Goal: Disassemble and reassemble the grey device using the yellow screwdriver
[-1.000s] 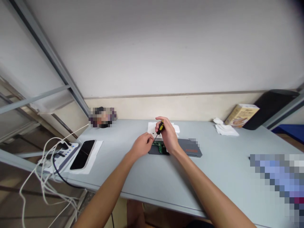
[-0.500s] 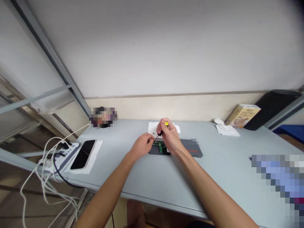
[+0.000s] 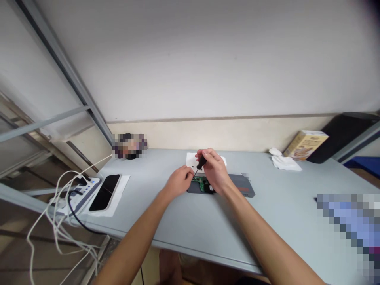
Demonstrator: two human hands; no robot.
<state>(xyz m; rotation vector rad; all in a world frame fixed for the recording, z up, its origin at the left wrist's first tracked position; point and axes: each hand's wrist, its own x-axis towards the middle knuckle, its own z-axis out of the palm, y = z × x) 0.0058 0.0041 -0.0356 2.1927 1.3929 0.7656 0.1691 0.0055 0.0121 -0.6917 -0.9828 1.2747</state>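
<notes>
A screwdriver [image 3: 201, 162] with a dark handle is in my right hand [image 3: 218, 172], its fingers closed round the handle. The thin shaft slants down and left to the left end of a flat grey device [image 3: 242, 183]. A green circuit board [image 3: 202, 184] lies exposed in that device, next to a black part. My left hand [image 3: 179, 181] is at the device's left end, fingers curled and pinched close to the shaft's tip. What those fingers hold, if anything, is hidden. Behind the device lies a white sheet [image 3: 190, 160] with small dark spots on it.
On the left, a phone [image 3: 105, 192] lies on white paper beside a power strip [image 3: 84, 194] with tangled cables [image 3: 55, 225]. Back right are crumpled tissues [image 3: 285, 162], a yellow box [image 3: 305, 144] and a black object [image 3: 341, 134]. A wall [image 3: 190, 134] bounds the table [image 3: 166, 221].
My right hand has turned on the screwdriver and its fingers have loosened a little; the yellow handle end no longer shows. My left hand stays at the device's left end.
</notes>
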